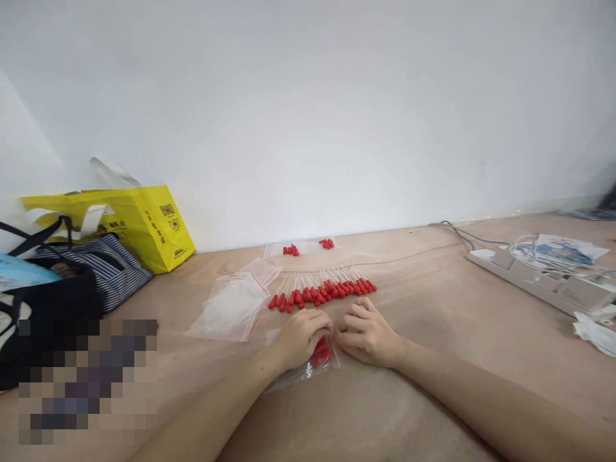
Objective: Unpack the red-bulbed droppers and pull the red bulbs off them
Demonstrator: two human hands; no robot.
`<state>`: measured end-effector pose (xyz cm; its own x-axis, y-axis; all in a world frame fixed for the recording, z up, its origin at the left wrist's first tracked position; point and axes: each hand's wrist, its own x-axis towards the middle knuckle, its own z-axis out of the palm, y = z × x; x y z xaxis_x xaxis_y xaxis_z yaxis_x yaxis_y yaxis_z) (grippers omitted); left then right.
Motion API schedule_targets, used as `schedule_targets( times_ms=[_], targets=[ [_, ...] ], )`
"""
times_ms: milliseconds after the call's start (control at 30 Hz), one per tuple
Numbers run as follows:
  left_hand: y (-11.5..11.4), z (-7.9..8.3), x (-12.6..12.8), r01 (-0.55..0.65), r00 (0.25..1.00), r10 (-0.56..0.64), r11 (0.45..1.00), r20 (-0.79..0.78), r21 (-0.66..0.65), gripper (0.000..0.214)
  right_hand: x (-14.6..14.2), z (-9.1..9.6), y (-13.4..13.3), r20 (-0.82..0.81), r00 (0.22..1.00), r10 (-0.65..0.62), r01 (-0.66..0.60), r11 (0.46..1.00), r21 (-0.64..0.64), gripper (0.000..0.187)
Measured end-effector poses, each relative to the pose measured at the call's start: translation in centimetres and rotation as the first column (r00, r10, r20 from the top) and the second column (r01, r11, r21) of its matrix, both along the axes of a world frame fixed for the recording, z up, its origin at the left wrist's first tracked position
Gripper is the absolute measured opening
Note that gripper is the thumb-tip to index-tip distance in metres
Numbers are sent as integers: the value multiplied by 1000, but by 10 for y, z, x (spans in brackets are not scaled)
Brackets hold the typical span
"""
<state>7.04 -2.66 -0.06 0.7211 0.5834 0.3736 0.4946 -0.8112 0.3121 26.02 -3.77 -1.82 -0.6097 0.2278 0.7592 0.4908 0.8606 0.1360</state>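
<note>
A small clear zip bag (312, 369) with red-capped droppers inside lies on the wooden table right in front of me. My left hand (301, 337) is curled over the bag's top, fingers pinched on it. My right hand (366, 333) pinches the same top edge from the right side. Just beyond my fingers runs a row of several loose clear droppers with red bulbs (322, 292).
A pile of empty zip bags (235, 305) lies to the left of the row. Two filled bags (301, 248) rest by the wall. Yellow bag (144, 224) and striped bag (103, 269) stand at left. A white power strip with cables (543, 279) sits at right.
</note>
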Motion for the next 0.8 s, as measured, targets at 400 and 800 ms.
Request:
schedule_targets(
  times_ms=[400, 800],
  targets=[
    [2, 2, -2, 102, 994, -90, 975, -66, 199, 29, -1, -2, 5, 68, 997, -35, 25, 991, 130, 20],
    [4, 7, 1, 277, 934, -181, 912, -308, 303, 32, 1, -9, 9, 384, 923, -4, -20, 998, 58, 18]
  ],
)
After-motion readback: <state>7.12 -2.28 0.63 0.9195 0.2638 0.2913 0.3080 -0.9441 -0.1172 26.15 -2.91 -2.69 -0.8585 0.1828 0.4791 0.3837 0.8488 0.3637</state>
